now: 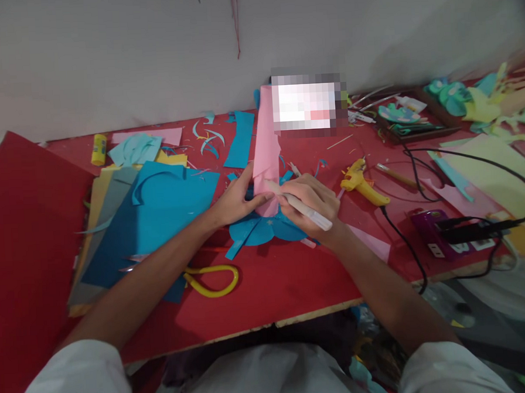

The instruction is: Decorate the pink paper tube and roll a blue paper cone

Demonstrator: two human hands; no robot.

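Observation:
A long pink paper piece (266, 137) lies lengthwise in front of me, its near end over a blue paper flower shape (258, 231). My left hand (237, 201) grips the near part of this pink paper, thumb on top and fingers at its left edge. In my right hand (311, 201) is a white pen (307, 210), held in a writing grip. The pen's tip meets or hovers just over the pink paper; which of these I cannot tell. Yellow-handled scissors (214, 281) lie below my left forearm, which partly covers them.
Blue sheets (170, 207) and a yellow glue stick (98, 149) are at left. A yellow hot glue gun (362, 182), a purple box with plugged-in cables (436, 234) and a tray of craft bits (410, 118) stand at right. A blurred patch hides part of the back.

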